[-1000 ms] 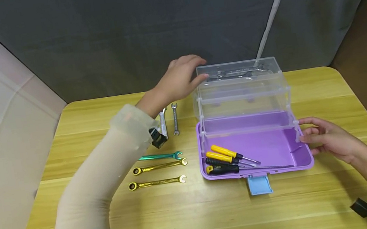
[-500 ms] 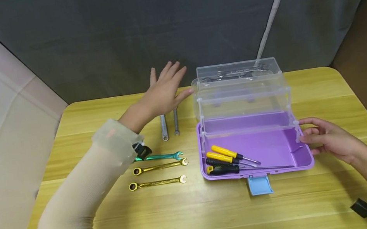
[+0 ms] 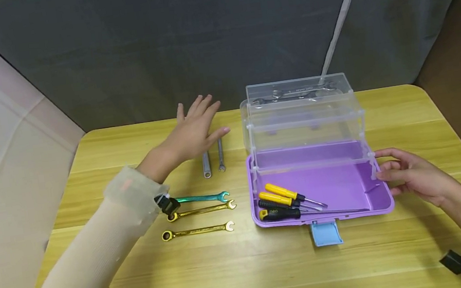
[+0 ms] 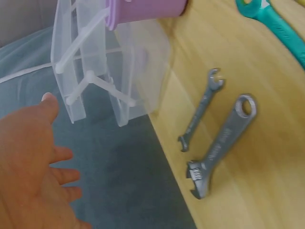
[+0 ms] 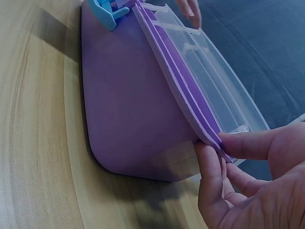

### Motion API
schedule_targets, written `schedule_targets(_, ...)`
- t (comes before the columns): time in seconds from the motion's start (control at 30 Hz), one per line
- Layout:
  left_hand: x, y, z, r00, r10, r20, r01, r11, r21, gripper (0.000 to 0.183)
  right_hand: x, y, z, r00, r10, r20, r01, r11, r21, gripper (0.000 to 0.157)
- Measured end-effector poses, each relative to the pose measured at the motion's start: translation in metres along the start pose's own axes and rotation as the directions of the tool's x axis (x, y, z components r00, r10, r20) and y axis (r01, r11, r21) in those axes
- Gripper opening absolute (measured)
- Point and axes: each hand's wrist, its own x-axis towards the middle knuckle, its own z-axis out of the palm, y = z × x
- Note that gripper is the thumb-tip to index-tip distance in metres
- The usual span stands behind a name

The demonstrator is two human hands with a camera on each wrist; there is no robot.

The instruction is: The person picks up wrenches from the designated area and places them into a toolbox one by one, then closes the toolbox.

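Observation:
My left hand [image 3: 188,135] hovers with its fingers spread and holds nothing. It is above an adjustable wrench [image 4: 221,143] and a small open-end wrench [image 4: 200,109], both silver and lying on the table; the head view shows only their lower ends past the hand. My right hand [image 3: 416,176] pinches the right rim of a purple toolbox [image 5: 128,95], thumb on top and fingers beneath. The toolbox stands open, its clear trays [image 3: 308,128] raised. Silver wrenches [image 3: 302,89] lie in the top tray. Several screwdrivers [image 3: 280,198], yellow-handled and black-handled, lie in the purple base.
Left of the toolbox, a green wrench [image 3: 204,198] and two gold ratchet wrenches [image 3: 203,230] lie on the wooden table [image 3: 249,279]. A blue latch [image 3: 326,233] hangs from the toolbox front. Dark cloth [image 3: 154,41] rises behind the table's back edge.
My left hand has moved left and toward me, away from the top tray, and its fingers have spread. My right hand and the toolbox have stayed in place.

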Motion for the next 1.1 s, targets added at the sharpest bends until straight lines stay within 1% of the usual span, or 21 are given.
schedule_targets(0.17, -0.009, -0.009, 0.008, 1.0, -0.019, 0.002, 0.019, 1.0, -0.014, 0.077, 0.0, 0.001, 0.001, 1.0, -0.001, -0.001, 0.001, 1.0, 0.01, 0.041)
schedule_targets(0.37, -0.021, -0.019, 0.018, 0.999, -0.044, 0.009, 0.044, 0.997, -0.056, 0.074, 0.0, 0.0, 0.001, 1.0, -0.01, 0.006, 0.01, 1.0, 0.02, 0.041)
schedule_targets(0.53, -0.03, -0.029, 0.031, 0.997, -0.067, 0.027, 0.069, 0.996, -0.059, 0.073, 0.001, 0.001, 0.003, 1.0, -0.004, 0.0, 0.004, 1.0, 0.006, 0.041)
schedule_targets(0.6, -0.033, -0.032, 0.036, 0.997, -0.074, 0.033, 0.076, 0.995, -0.059, 0.072, 0.0, 0.001, 0.003, 1.0, -0.008, 0.002, 0.008, 1.0, 0.012, 0.041)
schedule_targets(0.7, -0.039, -0.035, 0.043, 0.995, -0.088, 0.055, 0.091, 0.993, -0.071, 0.071, 0.0, 0.003, 0.002, 0.999, -0.03, 0.023, 0.029, 0.998, 0.047, 0.042)
schedule_targets(0.87, -0.047, -0.039, 0.053, 0.985, -0.133, 0.112, 0.14, 0.988, -0.058, 0.074, 0.0, 0.003, 0.002, 0.998, -0.05, 0.043, 0.047, 0.996, 0.075, 0.042)
schedule_targets(0.97, -0.05, -0.04, 0.057, 0.976, -0.162, 0.148, 0.17, 0.985, -0.041, 0.077, 0.0, 0.003, 0.003, 0.999, -0.04, 0.031, 0.038, 0.997, 0.061, 0.042)
schedule_targets(1.1, -0.052, -0.04, 0.061, 0.968, -0.185, 0.17, 0.192, 0.981, -0.026, 0.078, 0.0, 0.004, 0.002, 0.998, -0.048, 0.033, 0.045, 0.997, 0.067, 0.042)
